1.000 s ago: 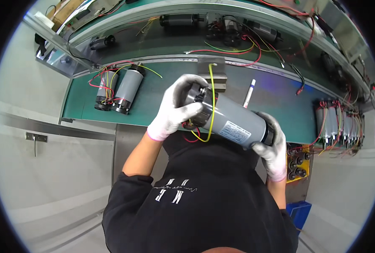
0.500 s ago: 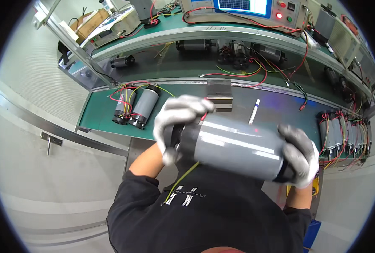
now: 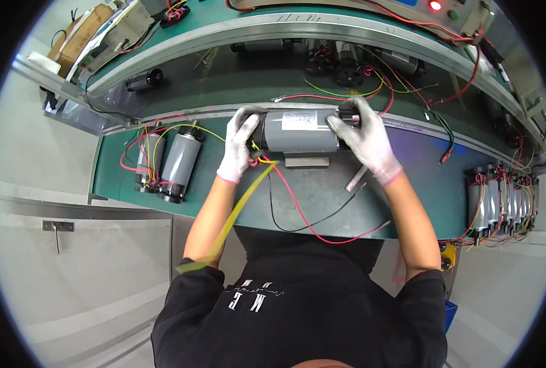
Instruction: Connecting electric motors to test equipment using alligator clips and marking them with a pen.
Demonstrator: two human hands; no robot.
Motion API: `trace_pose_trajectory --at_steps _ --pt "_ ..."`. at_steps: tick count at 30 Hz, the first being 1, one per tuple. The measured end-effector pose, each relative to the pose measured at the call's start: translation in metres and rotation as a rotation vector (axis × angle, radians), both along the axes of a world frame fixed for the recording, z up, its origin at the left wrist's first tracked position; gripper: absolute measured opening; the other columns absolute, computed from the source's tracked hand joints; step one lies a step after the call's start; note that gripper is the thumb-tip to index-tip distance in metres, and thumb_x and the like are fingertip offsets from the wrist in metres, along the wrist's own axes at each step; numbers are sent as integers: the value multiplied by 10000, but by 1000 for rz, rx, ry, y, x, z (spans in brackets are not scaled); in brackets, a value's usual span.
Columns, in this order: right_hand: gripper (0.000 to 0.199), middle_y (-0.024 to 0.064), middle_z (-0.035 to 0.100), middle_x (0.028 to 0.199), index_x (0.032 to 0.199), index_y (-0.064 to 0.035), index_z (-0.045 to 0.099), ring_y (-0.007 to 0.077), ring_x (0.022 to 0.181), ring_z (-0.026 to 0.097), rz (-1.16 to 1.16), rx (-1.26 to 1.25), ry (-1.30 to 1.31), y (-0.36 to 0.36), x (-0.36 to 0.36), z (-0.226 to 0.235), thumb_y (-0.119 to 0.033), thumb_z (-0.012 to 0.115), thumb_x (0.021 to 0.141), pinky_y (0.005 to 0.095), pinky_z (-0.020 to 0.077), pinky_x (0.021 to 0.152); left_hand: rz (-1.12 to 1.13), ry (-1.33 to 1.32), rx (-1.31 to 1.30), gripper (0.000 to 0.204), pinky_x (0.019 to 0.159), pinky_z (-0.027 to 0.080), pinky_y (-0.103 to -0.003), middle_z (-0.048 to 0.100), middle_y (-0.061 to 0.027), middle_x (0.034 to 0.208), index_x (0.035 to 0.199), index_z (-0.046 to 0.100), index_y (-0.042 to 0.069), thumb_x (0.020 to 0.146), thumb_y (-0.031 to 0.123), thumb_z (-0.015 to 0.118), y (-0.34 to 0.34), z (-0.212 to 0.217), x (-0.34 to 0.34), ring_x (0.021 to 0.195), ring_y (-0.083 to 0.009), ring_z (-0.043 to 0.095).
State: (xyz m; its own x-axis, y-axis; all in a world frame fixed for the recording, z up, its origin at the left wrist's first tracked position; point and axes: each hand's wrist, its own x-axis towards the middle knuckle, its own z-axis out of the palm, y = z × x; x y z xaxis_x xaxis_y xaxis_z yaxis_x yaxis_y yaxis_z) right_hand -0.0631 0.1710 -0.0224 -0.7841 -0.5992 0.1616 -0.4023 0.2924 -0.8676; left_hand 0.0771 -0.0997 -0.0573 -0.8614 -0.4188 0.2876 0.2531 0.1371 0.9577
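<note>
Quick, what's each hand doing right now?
Left white-gloved hand: closed on the left end of a grey cylindrical motor.
Right white-gloved hand: closed on that motor's right end.

I count one left hand (image 3: 241, 144) and one right hand (image 3: 370, 144), on one grey motor (image 3: 302, 137); three long wires (image 3: 233, 214) coming off it; two more motors (image 3: 183, 158) side by side at left; one metal block (image 3: 307, 162); one pen (image 3: 356, 179); one red button (image 3: 435, 5); one green button (image 3: 452, 15); the row of motors (image 3: 491, 199) at right, too crowded to count
</note>
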Motion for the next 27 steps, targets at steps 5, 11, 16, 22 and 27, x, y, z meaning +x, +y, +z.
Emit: trace_pose_trajectory --at_steps 5,11,16,22,27 --pt "382 210 746 1166 1244 24 694 330 1084 758 -250 61 620 -1 -9 1 -175 850 956 451 598 899 -40 -445 -391 424 1056 517 -378 735 -140 1203 1273 738 -13 975 287 711 -25 41 -12 1160 -232 671" --pt "313 183 766 1025 1190 -18 741 391 939 773 549 122 279 -4 87 -37 -288 738 1032 443 590 767 -365 210 -975 580 1019 551 -478 702 -128 1234 1255 764 55 805 392 905 12 63 -49 1169 -362 678" --pt "266 156 781 1083 1212 -74 781 375 982 743 789 52 -340 7 96 -71 -230 741 1000 444 579 879 -570 245 -789 589 904 571 -510 705 -130 1134 1192 747 90 825 543 829 32 45 -26 1107 -369 686" --pt "203 174 769 914 1105 -78 808 352 801 762 834 79 -423 124 45 -38 -91 752 911 450 600 728 -1025 -209 -894 448 735 569 -511 731 -113 934 1131 708 94 977 515 705 100 14 1 894 -348 738" --pt "213 134 750 764 1108 -74 817 333 669 742 681 521 -314 199 25 9 -161 799 914 446 587 654 -1102 -7 -917 260 619 559 -434 630 -57 764 985 605 114 1080 354 632 185 -25 -5 698 -277 714"
